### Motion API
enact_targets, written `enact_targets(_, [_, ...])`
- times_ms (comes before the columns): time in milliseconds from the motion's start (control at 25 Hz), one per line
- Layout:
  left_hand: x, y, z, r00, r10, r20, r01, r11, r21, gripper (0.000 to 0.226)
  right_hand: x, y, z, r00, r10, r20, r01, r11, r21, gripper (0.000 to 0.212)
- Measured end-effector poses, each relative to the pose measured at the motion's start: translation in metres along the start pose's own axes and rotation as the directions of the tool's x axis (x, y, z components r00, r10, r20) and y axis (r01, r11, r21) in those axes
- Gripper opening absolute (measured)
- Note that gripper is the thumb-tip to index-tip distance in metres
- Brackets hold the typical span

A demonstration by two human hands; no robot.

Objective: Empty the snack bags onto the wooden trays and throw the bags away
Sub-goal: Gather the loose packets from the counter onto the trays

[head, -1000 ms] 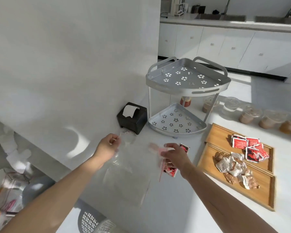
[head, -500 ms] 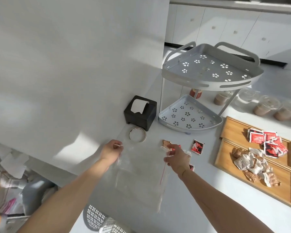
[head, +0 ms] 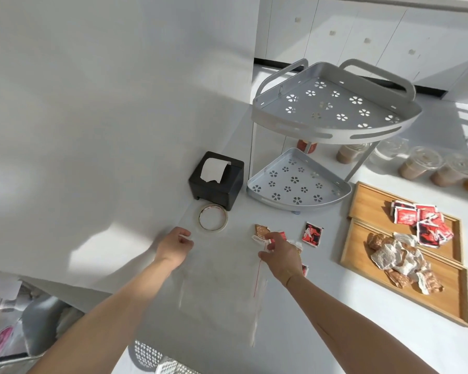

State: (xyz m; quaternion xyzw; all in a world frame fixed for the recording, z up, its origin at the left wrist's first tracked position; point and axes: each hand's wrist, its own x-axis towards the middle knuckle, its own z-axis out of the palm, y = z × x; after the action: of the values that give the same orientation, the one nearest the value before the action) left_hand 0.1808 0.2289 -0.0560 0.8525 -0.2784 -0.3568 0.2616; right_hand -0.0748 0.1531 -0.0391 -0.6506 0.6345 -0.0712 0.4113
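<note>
Bag [head: 222,287] now lower, hangs empty btwn both hands: left hand [head: 174,245] & right hand [head: 280,252] each pinch a top corner. 3 packets [head: 312,234] spilled just past right hand, not on trays [head: 405,298] yet.

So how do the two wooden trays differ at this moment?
The far tray holds flat red packets bunched toward its right end, with bare wood at the left; the near tray holds crumpled brown-and-white packets spread along its middle. Both are light wood with raised rims and lie side by side, long edges touching.
</note>
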Motion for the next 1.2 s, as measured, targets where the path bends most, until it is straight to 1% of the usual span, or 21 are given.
enact_targets(120, [-0.002, 0.01, -0.001, 0.999, 0.02, -0.027, -0.016, 0.987, 0.162, 0.022, -0.002, 0.004, -0.015, 1.0, -0.003, -0.018, 0.003, 0.999, -0.035, 0.038])
enact_targets(200, [-0.004, 0.023, 0.002, 0.994, 0.092, -0.062, -0.071, 0.959, 0.275, 0.02, -0.003, 0.012, -0.029, 0.998, 0.003, -0.057, -0.01, 0.993, -0.121, 0.033])
enact_targets(280, [-0.006, 0.04, 0.011, 0.98, 0.194, -0.051, -0.168, 0.935, 0.313, 0.02, -0.004, 0.025, -0.044, 0.994, 0.002, -0.108, -0.025, 0.977, -0.211, 0.033])
enact_targets(400, [-0.006, 0.071, 0.034, 0.954, 0.294, 0.065, -0.298, 0.894, 0.336, 0.021, -0.005, 0.046, -0.063, 0.989, -0.019, -0.144, -0.023, 0.959, -0.283, 0.034])
enact_targets(480, [-0.007, 0.093, 0.052, 0.937, 0.294, 0.187, -0.345, 0.862, 0.373, 0.024, -0.006, 0.056, -0.071, 0.994, -0.041, -0.101, 0.001, 0.929, -0.371, 0.039])
enact_targets(560, [-0.009, 0.111, 0.069, 0.915, 0.271, 0.298, -0.383, 0.816, 0.434, 0.032, -0.008, 0.063, -0.071, 0.997, -0.043, -0.058, 0.013, 0.898, -0.439, 0.044])
enact_targets(640, [-0.01, 0.128, 0.084, 0.897, 0.259, 0.357, -0.418, 0.759, 0.499, 0.039, -0.008, 0.066, -0.068, 0.998, -0.03, -0.064, -0.001, 0.9, -0.436, 0.048])
enact_targets(720, [-0.01, 0.14, 0.098, 0.89, 0.23, 0.394, -0.43, 0.711, 0.556, 0.047, -0.004, 0.065, -0.066, 0.995, -0.021, -0.094, -0.016, 0.927, -0.374, 0.045])
enact_targets(800, [-0.011, 0.148, 0.109, 0.896, 0.196, 0.399, -0.421, 0.659, 0.623, 0.051, 0.003, 0.06, -0.064, 0.992, -0.03, -0.123, -0.013, 0.942, -0.337, 0.037])
enact_targets(840, [-0.011, 0.15, 0.114, 0.902, 0.188, 0.389, -0.413, 0.641, 0.647, 0.051, 0.007, 0.058, -0.064, 0.992, -0.044, -0.121, -0.002, 0.935, -0.354, 0.037])
enact_targets(920, [-0.012, 0.151, 0.122, 0.911, 0.2, 0.362, -0.404, 0.612, 0.68, 0.05, 0.017, 0.053, -0.063, 0.994, -0.071, -0.085, 0.028, 0.907, -0.42, 0.041])
enact_targets(1000, [-0.013, 0.148, 0.128, 0.915, 0.242, 0.322, -0.402, 0.582, 0.707, 0.044, 0.025, 0.05, -0.062, 0.998, -0.055, -0.024, 0.038, 0.887, -0.461, 0.045])
enact_targets(1080, [-0.013, 0.142, 0.132, 0.915, 0.266, 0.302, -0.402, 0.569, 0.717, 0.038, 0.03, 0.049, -0.06, 1.0, -0.021, 0.019, 0.028, 0.885, -0.464, 0.049])
enact_targets(1200, [-0.012, 0.134, 0.136, 0.911, 0.277, 0.305, -0.412, 0.589, 0.695, 0.033, 0.033, 0.05, -0.058, 1.0, 0.005, 0.024, 0.007, 0.896, -0.445, 0.051])
